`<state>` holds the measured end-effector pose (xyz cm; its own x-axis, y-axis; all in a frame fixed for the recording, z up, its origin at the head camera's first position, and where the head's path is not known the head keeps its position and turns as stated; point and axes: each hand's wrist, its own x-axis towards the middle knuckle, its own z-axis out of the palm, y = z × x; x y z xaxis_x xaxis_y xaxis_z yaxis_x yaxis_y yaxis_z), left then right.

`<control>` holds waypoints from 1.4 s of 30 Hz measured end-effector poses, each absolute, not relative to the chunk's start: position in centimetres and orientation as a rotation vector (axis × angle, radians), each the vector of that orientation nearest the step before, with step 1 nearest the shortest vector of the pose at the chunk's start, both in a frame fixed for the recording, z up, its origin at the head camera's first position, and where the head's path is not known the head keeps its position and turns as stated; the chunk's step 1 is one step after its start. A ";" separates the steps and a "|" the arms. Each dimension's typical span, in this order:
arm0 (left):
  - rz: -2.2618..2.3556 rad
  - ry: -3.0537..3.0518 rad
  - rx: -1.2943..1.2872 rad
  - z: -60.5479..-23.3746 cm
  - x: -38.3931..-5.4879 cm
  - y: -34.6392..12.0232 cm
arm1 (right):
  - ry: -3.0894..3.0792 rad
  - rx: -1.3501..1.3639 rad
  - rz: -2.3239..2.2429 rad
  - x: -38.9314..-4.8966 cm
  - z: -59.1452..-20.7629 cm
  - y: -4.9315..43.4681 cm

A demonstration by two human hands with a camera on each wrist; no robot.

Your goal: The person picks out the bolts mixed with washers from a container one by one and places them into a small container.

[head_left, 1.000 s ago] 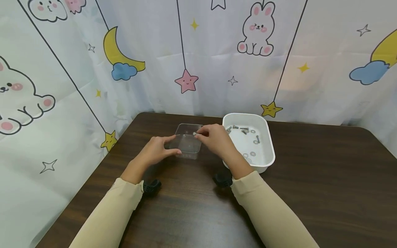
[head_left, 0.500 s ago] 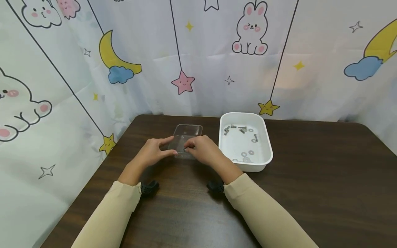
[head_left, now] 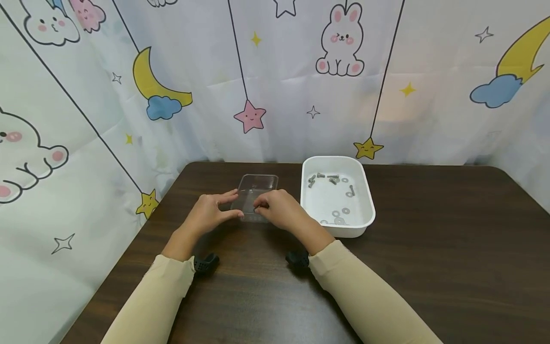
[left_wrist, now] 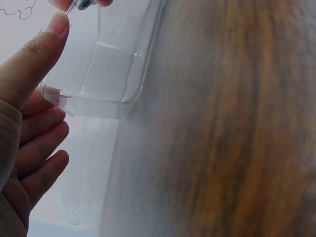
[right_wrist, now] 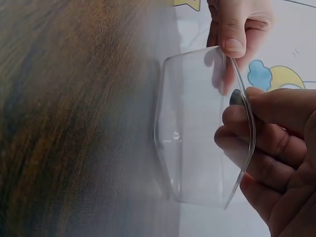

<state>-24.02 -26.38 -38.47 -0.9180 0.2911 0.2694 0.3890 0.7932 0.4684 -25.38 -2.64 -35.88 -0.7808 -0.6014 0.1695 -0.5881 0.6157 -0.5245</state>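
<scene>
A clear plastic box (head_left: 256, 180) stands on the dark wooden table. My left hand (head_left: 207, 213) holds its left side, the thumb over the rim and the fingers along the outer wall, as the right wrist view shows. My right hand (head_left: 280, 209) reaches over the near right part of the box, fingertips inside the rim. Thumb and index finger pinch a small grey metal bolt (right_wrist: 236, 97), mostly covered by the fingers. Its round dark end (left_wrist: 85, 5) shows at the top of the left wrist view.
Right of the box stands a white plastic tray (head_left: 369, 212) with several bolts (head_left: 333, 181) and flat washers (head_left: 345, 210) spread over its floor. A printed curtain (head_left: 283, 95) hangs behind the table's far edge. Bare tabletop (head_left: 429, 239) stretches to the right.
My right hand has carried the bolt from above the box's right rim down and nearer into the box, then stays there. The left hand keeps its hold. The head view has shifted slightly.
</scene>
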 end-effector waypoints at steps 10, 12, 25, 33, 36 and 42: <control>-0.755 -2.775 -0.567 -38.3 -24.1 -26.2 | 2.794 -1.055 -0.876 -25.3 -35.9 -2.5; -0.757 -2.778 -0.559 -38.3 -24.0 -26.2 | 2.801 -1.081 -0.840 -25.3 -36.0 -2.6; -0.770 -2.782 -0.550 -38.4 -24.2 -26.2 | 2.842 -1.201 -0.555 -25.1 -35.8 -2.7; -0.790 -2.783 -0.541 -38.4 -24.2 -26.2 | 2.856 -1.226 -0.541 -25.0 -36.0 -2.6; -0.799 -2.782 -0.542 -38.4 -24.3 -26.2 | 2.859 -1.224 -0.530 -25.0 -35.9 -2.6; -0.807 -2.777 -0.544 -38.4 -24.1 -26.1 | 2.869 -1.226 -0.518 -24.9 -35.9 -2.7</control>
